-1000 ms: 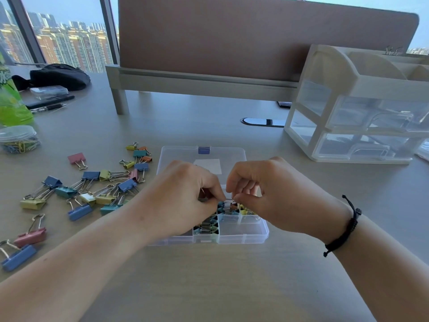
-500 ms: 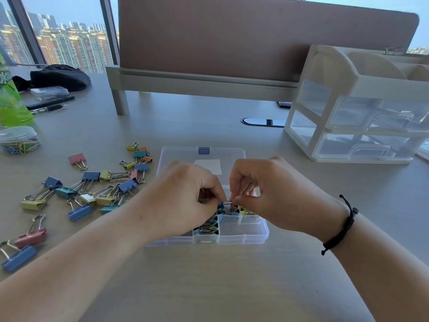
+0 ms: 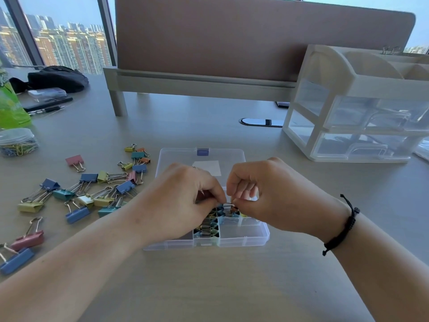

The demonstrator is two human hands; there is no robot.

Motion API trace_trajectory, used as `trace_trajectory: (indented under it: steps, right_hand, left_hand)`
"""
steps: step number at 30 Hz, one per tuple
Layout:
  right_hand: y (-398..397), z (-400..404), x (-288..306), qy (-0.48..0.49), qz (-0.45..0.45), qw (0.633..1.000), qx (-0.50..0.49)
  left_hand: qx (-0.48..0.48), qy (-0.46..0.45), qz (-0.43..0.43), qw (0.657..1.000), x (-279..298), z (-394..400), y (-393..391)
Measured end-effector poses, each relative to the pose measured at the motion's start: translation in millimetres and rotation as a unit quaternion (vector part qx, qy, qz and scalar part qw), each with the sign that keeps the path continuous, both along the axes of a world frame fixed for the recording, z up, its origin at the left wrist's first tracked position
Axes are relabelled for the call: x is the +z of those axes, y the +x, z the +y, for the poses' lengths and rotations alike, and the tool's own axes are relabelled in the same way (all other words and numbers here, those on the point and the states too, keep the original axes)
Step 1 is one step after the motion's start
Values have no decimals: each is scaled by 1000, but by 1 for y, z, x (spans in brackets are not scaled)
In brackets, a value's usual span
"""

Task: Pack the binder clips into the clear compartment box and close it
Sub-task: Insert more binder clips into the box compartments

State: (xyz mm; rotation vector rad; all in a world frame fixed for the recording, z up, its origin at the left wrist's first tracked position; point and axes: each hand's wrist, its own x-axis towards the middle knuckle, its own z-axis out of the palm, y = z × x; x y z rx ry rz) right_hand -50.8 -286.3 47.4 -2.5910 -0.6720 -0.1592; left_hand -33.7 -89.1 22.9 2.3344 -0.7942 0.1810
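A binder clip point(image 3: 228, 209) sits over a middle compartment of the clear compartment box point(image 3: 243, 238) on the desk point(image 3: 209, 287), pinched by the left hand point(image 3: 185, 203) and right hand point(image 3: 267, 196). Loose clips point(image 3: 92, 191) lie left of the box.

Left of the clear plastic compartment box point(image 3: 243, 238) with its little blue latch point(image 3: 203, 152): loose metal binder clips point(image 3: 92, 194) in blue, teal, yellow, pink, orange. Black cord bracelet point(image 3: 343, 228) to its right.
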Motion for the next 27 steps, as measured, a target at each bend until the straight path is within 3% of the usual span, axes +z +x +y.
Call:
trace_trajectory:
  steps: [27]
  right_hand:
    - [1,-1,3,35,20,999,1]
  left_hand:
    - [23,-19,34,999,3,-1,-1]
